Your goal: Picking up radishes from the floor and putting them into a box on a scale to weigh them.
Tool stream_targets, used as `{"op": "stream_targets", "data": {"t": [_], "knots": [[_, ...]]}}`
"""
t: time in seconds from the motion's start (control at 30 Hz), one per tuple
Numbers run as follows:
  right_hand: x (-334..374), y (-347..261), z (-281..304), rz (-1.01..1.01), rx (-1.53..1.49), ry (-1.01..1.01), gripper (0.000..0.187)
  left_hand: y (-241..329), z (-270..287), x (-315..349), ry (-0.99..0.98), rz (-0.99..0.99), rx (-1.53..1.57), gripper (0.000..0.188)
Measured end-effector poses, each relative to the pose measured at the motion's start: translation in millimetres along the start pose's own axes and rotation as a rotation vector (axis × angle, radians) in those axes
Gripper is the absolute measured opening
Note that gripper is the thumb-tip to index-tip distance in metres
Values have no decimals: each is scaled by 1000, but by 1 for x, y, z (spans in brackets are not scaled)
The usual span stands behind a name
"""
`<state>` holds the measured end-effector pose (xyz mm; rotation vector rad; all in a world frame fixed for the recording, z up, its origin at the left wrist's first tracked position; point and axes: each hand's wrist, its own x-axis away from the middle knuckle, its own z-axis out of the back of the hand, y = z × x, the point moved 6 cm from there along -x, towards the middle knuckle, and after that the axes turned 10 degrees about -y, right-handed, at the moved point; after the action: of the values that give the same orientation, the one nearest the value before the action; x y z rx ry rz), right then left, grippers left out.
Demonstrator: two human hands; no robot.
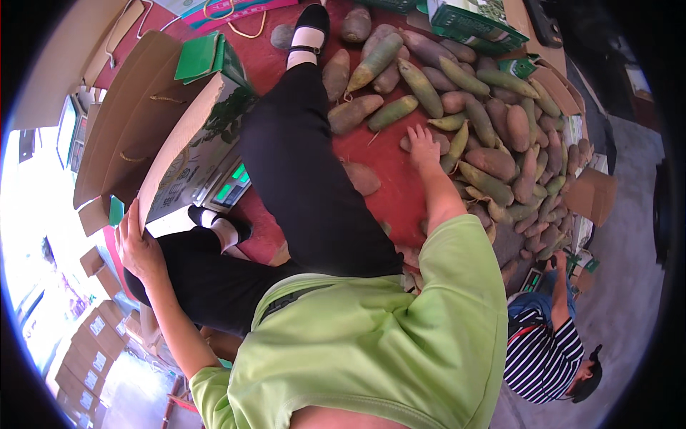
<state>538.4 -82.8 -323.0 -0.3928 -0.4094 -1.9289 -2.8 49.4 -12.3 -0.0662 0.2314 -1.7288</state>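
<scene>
Red mat (389,171): right hand (423,149) partly hides tubers (493,121).

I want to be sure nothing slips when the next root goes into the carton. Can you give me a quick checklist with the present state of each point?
1. Left hand grips the carton's flap: ok, fingers curl over the edge of the cardboard carton.
2. Right hand on a root: ok for touch, it rests on the pile of long roots; a closed grip: cannot tell.
3. Carton open: ok, flap is up.
4. Room inside the carton: cannot tell, interior hidden.
5. Path from pile to carton: not ok, the black-trousered leg lies between them.
</scene>
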Motion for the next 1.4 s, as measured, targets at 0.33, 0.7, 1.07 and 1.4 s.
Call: {"op": "stream_targets", "data": {"t": [0.33,0.7,1.07,1.4], "knots": [[-8,-11,-29,144,366,-254,28,-2,3,-1,-19,43,31,51],[8,-12,-19,104,292,-166,34,-3,4,-2,-8,78,36,49],[5,25,-9,-119,-1009,139,57,-4,9,-2,4,23,90,46],[13,-106,259,477,-1436,343,55,-11,5,10,-27,30,109,40]]}}
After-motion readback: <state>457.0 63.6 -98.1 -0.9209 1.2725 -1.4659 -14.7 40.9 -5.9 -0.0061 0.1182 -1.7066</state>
